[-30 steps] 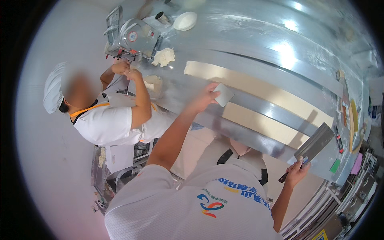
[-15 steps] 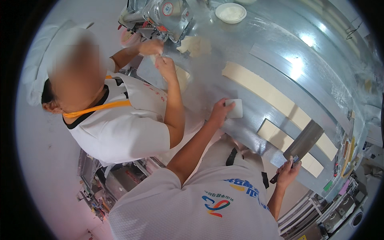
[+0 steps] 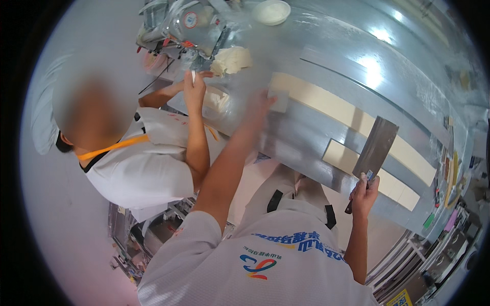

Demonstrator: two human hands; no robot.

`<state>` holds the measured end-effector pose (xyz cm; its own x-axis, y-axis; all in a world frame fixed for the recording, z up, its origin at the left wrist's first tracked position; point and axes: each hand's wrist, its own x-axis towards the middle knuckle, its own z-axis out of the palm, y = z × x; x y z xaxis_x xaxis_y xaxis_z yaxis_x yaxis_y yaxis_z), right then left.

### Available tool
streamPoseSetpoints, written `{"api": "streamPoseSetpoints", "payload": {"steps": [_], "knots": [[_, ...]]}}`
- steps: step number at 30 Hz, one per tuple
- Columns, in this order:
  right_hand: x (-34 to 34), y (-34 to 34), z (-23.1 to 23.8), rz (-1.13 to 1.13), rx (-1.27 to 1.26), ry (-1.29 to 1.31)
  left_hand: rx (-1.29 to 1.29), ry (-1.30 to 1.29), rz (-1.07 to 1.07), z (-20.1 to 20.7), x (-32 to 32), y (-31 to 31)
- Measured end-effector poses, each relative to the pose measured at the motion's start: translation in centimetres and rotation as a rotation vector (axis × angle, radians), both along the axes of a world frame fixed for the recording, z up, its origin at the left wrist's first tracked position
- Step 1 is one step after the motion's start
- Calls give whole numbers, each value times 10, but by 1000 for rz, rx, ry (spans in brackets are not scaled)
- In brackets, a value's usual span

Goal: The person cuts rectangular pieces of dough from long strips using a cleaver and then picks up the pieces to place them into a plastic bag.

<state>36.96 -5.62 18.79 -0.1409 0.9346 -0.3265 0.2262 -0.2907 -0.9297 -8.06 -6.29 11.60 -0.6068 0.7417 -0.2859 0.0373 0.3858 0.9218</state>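
Observation:
My left hand (image 3: 263, 104), smeared by motion, grips a pale square piece with rounded corners (image 3: 278, 101); its exact kind cannot be made out. It is at the left end of a long flat strip of dough (image 3: 326, 100) on the metal table. My right hand (image 3: 364, 193) is closed round the handle of a cleaver (image 3: 376, 147). The broad blade points away from me, over the space between the long strip and a shorter dough strip (image 3: 341, 156), and hides part of the shorter one.
At my left a co-worker's hand (image 3: 195, 92) holds something small and white. Beside it are a crumpled dough sheet (image 3: 230, 60) and a machine (image 3: 191, 25). A white bowl of flour (image 3: 271, 12) stands at the back. A long metal strip (image 3: 352, 76) lies beyond the dough.
My left hand has moved left and away from me with the pale square piece. The cleaver has swung to point more straight away from me. The co-worker's hands have moved apart.

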Motion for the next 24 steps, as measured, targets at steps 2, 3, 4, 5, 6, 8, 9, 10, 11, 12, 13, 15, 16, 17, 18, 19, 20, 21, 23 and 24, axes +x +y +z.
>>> {"api": "streamPoseSetpoints", "payload": {"steps": [2,3,4,5,6,8,9,10,11,12,13,15,16,17,18,19,20,21,23,24], "knots": [[0,-4,-1,-25,-10,-9,-18,94,-73,-22,-24,35],[-6,-10,-1,-24,-35,6,-51,160,-62,-50,-51,38],[-5,-14,-3,-50,-42,-14,-64,192,-78,-56,-49,55],[-5,-19,-6,-73,-48,-32,-163,234,-127,-59,-53,68],[-7,-26,-9,-95,-55,-47,-197,289,-162,-62,-54,79],[-8,-39,-15,-128,-72,-73,-271,395,-234,-73,-53,94],[-12,-44,-20,-138,-79,-77,-249,506,-254,-77,-53,95],[-15,-51,-22,-153,-90,-90,-225,608,-280,-83,-49,93],[-23,-57,-24,-167,-93,-109,-189,714,-304,-82,-47,95],[-33,-63,-24,-180,-97,-129,-190,743,-349,-80,-47,92],[-37,-67,-24,-196,-99,-164,-185,756,-398,-67,-37,94],[-55,-78,-25,-245,-120,-141,-104,761,-547,-58,-51,86],[-66,-86,-25,-269,-132,-130,-12,737,-659,-60,-66,83],[-76,-91,-25,-282,-132,-118,83,708,-766,-65,-75,81],[-85,-94,-24,-294,-132,-107,76,693,-783,-72,-80,79],[-94,-95,-23,-311,-127,-89,73,687,-803,-72,-81,83],[-103,-96,-22,-316,-145,-87,71,680,-822,-72,-83,86],[-111,-97,-20,-319,-163,-87,79,653,-826,-72,-85,90],[-126,-100,-18,-343,-208,-58,94,591,-827,-76,-91,92],[-130,-102,-16,-320,-193,-96,95,609,-812,-80,-90,90]]}}
